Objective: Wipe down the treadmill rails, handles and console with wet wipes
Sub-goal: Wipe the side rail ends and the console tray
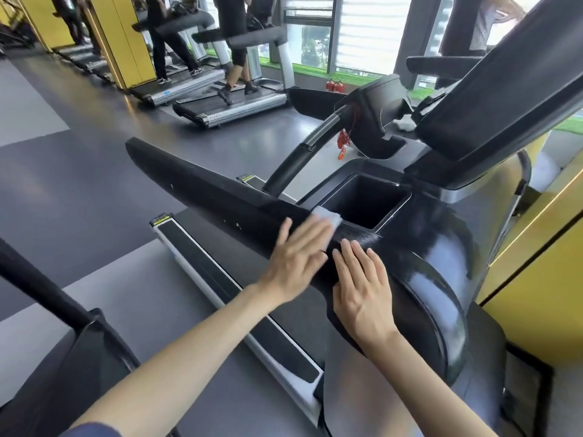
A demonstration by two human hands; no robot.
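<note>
The wet wipe (326,216) is a small white folded piece lying on the black side rail (205,190) of the treadmill, at the place where the rail meets the console, just beside the near-left corner of a square pocket (362,190). The left hand (296,257) presses it down with straight fingers. The fingers are not curled around it, and only the far edge of the wipe shows beyond the fingertips. The right hand (362,288) lies flat on the glossy black console body just beside the left one, its fingers stretched and close together, holding nothing. The pocket is sunk into the console top, and inside it I see only its dark walls and bottom. Above it, to the right, the big tilted screen (504,99) leans over the console. Farther back a crumpled white wipe (405,123) lies on the far part of the console; if it sits in a second pocket, I cannot tell. A red cord (344,141) hangs near a curved handle (303,156). Below the rail run the grey belt (126,279) and a side strip (227,298) with black tread. Across the dark floor other treadmills (230,111) stand in a row with people's legs (235,74) on them, near the windows. Two red fire extinguishers (334,86) stand by the glass, and a yellow wall (536,294) is on the right.
</note>
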